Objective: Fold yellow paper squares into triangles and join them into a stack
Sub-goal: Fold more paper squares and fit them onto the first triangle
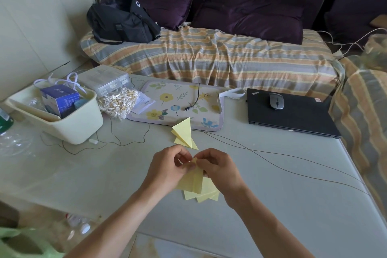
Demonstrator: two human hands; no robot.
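Observation:
Both hands meet over the pale table. My left hand [167, 168] and my right hand [219, 170] pinch the top corner of a yellow paper piece [193, 182] between thumbs and fingers. The piece is held a little above a small pile of yellow paper squares [206, 196], whose corners stick out below my hands. Farther from me, a stack of folded yellow triangles [184, 134] lies on the table, touching the edge of the floral mat. The fold under my fingers is hidden.
A floral mat [178, 107] with a black cable lies behind the triangles. A cream bin [69, 123] and a bag of cotton swabs [119, 100] stand at the left, a shut black laptop [291, 115] with a mouse at the right. Thin wires [272, 155] cross the table.

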